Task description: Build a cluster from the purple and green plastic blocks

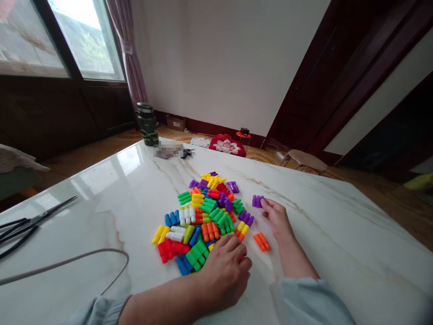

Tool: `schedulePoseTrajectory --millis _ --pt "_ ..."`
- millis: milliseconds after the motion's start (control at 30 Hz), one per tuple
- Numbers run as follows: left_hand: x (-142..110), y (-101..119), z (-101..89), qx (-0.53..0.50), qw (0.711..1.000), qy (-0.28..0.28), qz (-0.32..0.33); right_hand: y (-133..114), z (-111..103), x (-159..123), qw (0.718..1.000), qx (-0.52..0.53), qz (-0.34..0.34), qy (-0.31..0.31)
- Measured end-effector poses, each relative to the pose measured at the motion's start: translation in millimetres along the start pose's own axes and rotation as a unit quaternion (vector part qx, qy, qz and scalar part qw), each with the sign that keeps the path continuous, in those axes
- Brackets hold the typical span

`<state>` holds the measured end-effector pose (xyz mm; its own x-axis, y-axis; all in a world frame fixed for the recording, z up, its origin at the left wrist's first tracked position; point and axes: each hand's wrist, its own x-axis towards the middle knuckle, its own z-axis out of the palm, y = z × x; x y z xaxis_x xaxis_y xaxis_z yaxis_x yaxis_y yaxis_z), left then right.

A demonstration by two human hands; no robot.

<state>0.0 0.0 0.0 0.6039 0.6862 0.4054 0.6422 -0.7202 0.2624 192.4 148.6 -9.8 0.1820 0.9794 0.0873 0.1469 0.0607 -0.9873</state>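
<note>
Table: white, glossy, with brown-grey veining (128, 194). At its middle lay a heap of multicoloured plastic blocks (208, 205); an orange block (261, 241) lay apart, right of the heap.

Hands, two. Right hand (277, 219): thumb and fingers pinched closed on a purple block (257, 201), beside the heap. Left hand (226, 268): fingers curled at the heap's near edge, a reddish bit showing by the fingertips; whether gripped, could not be told.

Left side: black-handled scissors (35, 221); grey cord (67, 266). Far corner: camouflage flask (148, 125), upright; keys (186, 153).

Room: window (93, 40), mauve curtain (126, 49), pale wall (219, 58), dark red woodwork (321, 63), cardboard box (176, 123), red floral cushion (227, 145).
</note>
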Motion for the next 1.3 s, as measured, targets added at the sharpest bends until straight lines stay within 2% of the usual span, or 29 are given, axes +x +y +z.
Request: schedulePoseTrajectory --millis 133,200,300,433,533,700,833,900,967,1067,1200,1300 --pt "1 1 -2.4 -0.001 1.000 -0.001 0.000 14 -12 9 0.985 -0.152 -0.070 0.039" --pt "1 1 -3.9 -0.001 1.000 -0.002 -0.001 19 -13 12 0.974 -0.209 -0.077 0.050" --pt "1 2 -4.4 -0.007 1.000 -0.003 -0.004 17 -12 9 0.966 -0.237 -0.067 0.074" --pt "0 1 -3.3 -0.012 1.000 -0.004 -0.007 2 -6 -2 0.950 -0.280 -0.071 0.120" --pt "1 1 -2.6 -0.009 1.000 -0.005 -0.003 -5 -1 -7 0.938 -0.314 -0.107 0.101" --pt "2 0 -1.9 -0.001 1.000 -0.001 -0.003 -3 3 -1 0.939 -0.311 -0.133 0.060" --pt "1 0 -2.6 -0.005 1.000 -0.004 -0.005 -3 1 0 0.909 -0.363 -0.203 0.035" --pt "2 1 -3.6 -0.007 1.000 -0.007 -0.006 -6 1 -3 0.897 -0.378 -0.227 0.046" --pt "2 1 -4.4 -0.007 1.000 -0.009 -0.007 -11 2 -8 0.894 -0.378 -0.222 0.090" --pt "2 1 -4.6 -0.010 1.000 -0.010 -0.009 -19 8 -15 0.889 -0.397 -0.170 0.153" --pt "2 1 -3.9 -0.012 1.000 -0.007 -0.012 -19 16 -17 0.875 -0.454 -0.099 0.135" --pt "2 1 -4.0 -0.010 1.000 -0.008 -0.013 -12 15 -14 0.888 -0.437 -0.083 0.118"
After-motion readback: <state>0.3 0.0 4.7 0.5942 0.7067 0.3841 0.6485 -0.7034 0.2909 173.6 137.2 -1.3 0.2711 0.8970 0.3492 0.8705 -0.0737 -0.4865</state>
